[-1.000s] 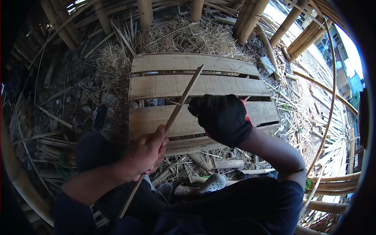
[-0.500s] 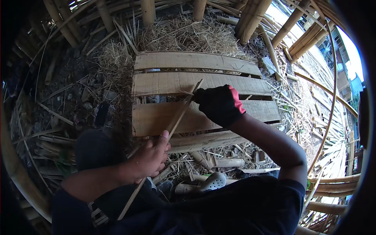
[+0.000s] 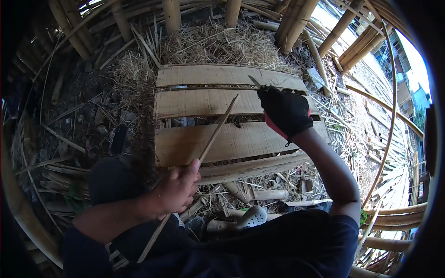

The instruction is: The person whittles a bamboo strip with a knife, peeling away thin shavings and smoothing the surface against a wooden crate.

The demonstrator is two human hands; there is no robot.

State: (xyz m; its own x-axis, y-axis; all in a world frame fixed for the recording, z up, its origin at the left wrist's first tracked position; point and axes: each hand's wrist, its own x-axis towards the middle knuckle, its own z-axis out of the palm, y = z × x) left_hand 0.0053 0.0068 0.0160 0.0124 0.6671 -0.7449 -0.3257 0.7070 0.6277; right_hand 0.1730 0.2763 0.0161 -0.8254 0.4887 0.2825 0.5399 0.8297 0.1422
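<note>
Bamboo strip (image 3: 214, 133) is slanting up over the plank platform (image 3: 222, 143), left hand (image 3: 178, 187) fisting tight round its lower part, likely bracing it for shaving. Gloved right hand (image 3: 285, 111) is clenching a knife (image 3: 255, 81) beyond the strip's tip. Straw (image 3: 213, 44) and bamboo poles (image 3: 296, 18) are surrounding the platform.

Bare left hand (image 3: 178, 187) gripping thin tan bamboo strip (image 3: 211, 136); black-gloved right hand (image 3: 285, 111) clutching small dark blade (image 3: 255, 81), beyond strip's tip.
</note>
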